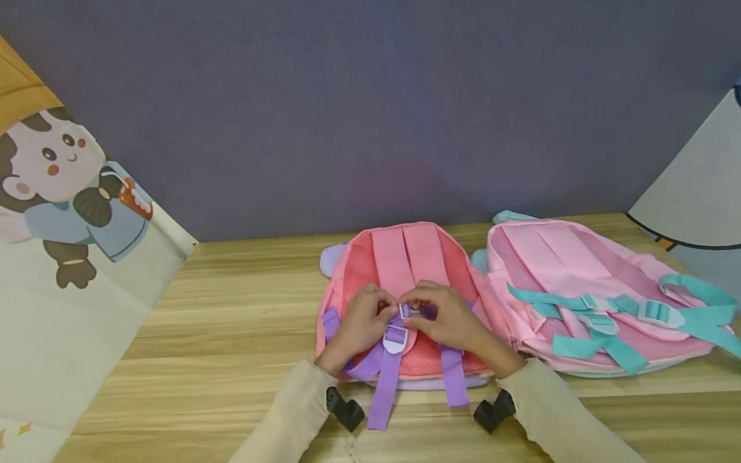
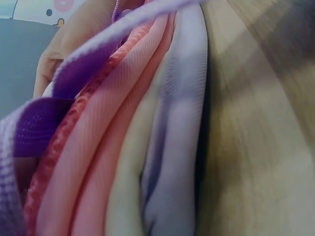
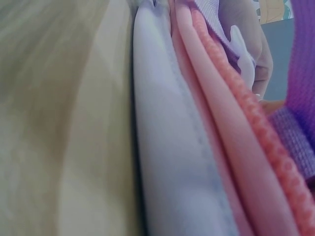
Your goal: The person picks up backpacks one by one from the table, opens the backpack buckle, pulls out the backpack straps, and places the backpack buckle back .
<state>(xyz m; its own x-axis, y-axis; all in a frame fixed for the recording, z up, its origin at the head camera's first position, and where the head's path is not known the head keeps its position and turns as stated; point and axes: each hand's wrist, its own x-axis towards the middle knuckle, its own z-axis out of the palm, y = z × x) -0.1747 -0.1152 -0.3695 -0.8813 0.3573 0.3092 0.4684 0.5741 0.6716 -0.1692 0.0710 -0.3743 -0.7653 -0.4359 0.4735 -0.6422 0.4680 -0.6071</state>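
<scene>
Currently, the step in hand appears to be adjustment of the purple strap at the small white buckle on the coral backpack. The backpack lies with its back panel upward on the wooden table, in front of the person; the buckle is over the lower middle of that panel, between the two hands.

Left hand: fingers bent, thumb and fingertips nearly closed, pinching at the left side of the small buckle. Right hand: fingers bent, thumb and forefinger a little apart, gripping the same buckle from the right. Whether the fingertips bear on the frame or on the webbing threaded through it is too small to tell; both wrist views are largely filled by the bag's edge.

The next move seems to call for a steady hold on the frame with one hand while the other guides the webbing, keeping it flat and untwisted.

Count of items:
- Backpacks: two, the coral one and, at its right, a light pink backpack with teal straps.
- White buckles visible on the coral backpack: two, including a larger buckle just below the small one.
- White buckles visible on the light pink backpack: three.
- Hands: two.
</scene>
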